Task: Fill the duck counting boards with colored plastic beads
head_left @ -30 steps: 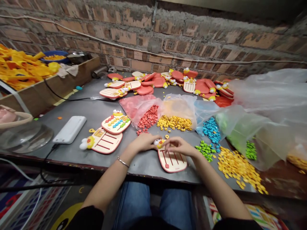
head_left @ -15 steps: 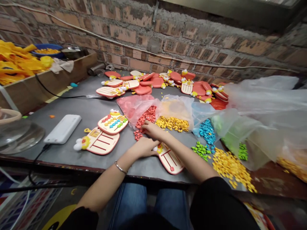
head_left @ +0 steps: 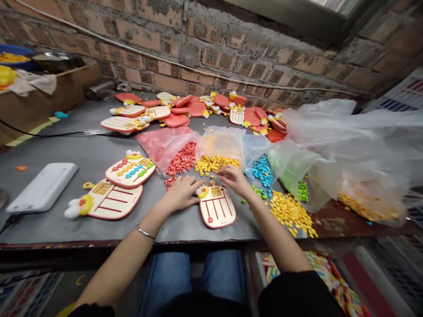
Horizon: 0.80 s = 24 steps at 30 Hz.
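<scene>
Hands first: where are they?

The left hand (head_left: 180, 193) lies flat on the table (head_left: 89, 163), fingers spread apart, just beside the board (head_left: 217, 210). The right hand (head_left: 234, 180) hovers over the board's far edge, fingers curled close together. Whether they pinch a piece, I can't tell.

And the board?

It lies flat near the table's front edge, a little right of centre. Its long axis runs front to back, with the duck head at the far left corner, pointing away from the person.

What could go wrong?

Loose red pieces (head_left: 170, 182) sit just past the left hand, so a careless sweep of that hand could scatter them or knock the board askew. Anything slipping from the right fingers could get lost in the yellow heap (head_left: 291, 213) off to the right.

Further out?

To the left sit a board with coloured pieces (head_left: 130, 171) and a board with empty slots (head_left: 105, 200). Beyond the hands are bags of yellow pieces (head_left: 216, 164) and blue pieces (head_left: 262, 171), then a pile of red boards (head_left: 194, 110) against a brick wall (head_left: 211, 57).
</scene>
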### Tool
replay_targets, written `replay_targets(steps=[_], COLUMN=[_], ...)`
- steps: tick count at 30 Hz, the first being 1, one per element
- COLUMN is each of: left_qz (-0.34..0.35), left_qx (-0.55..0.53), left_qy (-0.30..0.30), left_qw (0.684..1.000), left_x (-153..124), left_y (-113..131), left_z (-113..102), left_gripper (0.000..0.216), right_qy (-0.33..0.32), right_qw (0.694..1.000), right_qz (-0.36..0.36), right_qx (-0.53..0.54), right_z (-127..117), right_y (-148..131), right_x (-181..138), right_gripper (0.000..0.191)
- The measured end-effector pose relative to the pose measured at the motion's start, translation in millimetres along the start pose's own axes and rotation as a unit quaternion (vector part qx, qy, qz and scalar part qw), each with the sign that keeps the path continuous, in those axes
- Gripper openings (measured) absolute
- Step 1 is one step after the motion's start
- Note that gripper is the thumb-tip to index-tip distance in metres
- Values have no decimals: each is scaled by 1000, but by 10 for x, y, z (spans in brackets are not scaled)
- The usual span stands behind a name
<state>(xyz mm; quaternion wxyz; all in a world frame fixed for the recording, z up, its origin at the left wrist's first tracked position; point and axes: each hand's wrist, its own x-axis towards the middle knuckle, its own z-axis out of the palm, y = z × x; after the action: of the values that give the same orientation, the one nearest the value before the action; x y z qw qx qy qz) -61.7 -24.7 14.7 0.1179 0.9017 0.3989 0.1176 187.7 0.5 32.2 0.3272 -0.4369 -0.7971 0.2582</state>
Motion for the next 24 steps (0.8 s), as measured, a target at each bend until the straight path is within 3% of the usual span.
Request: replay_targets(steps=[2, 4, 8, 11, 15, 20, 24], left_qz=[26, 40, 41, 41, 31, 27, 28], left_qx=[-13, -23, -34, -40, -30, -19, -10], left_qy=[3, -10, -26, -29, -29, -39, -38], left_qw=[1000, 999, 998, 998, 999, 999, 999], left_x=[-10, -19, -16, 3, 35, 58, 63], left_y=[17, 25, -7, -44, -67, -66, -64], left_z=[-8, 8, 75, 117, 139, 144, 154], left_gripper=[66, 66, 58, 55, 53, 50, 52], right_qy=[31, 19, -24, -2, -5, -73, -77], right_qw=[999, 1000, 997, 996, 994, 996, 997], right_qz=[19, 17, 8, 6, -9, -7, -1], right_qx=[11, -8, -69, -90, -108, -48, 19], right_z=[-127, -146, 39, 175, 136, -3, 190], right_y=[64, 123, 202, 230, 218, 189, 99], right_x=[-203, -348, -434, -424, -511, -672, -556], right_gripper=[17, 17, 14, 12, 11, 11, 10])
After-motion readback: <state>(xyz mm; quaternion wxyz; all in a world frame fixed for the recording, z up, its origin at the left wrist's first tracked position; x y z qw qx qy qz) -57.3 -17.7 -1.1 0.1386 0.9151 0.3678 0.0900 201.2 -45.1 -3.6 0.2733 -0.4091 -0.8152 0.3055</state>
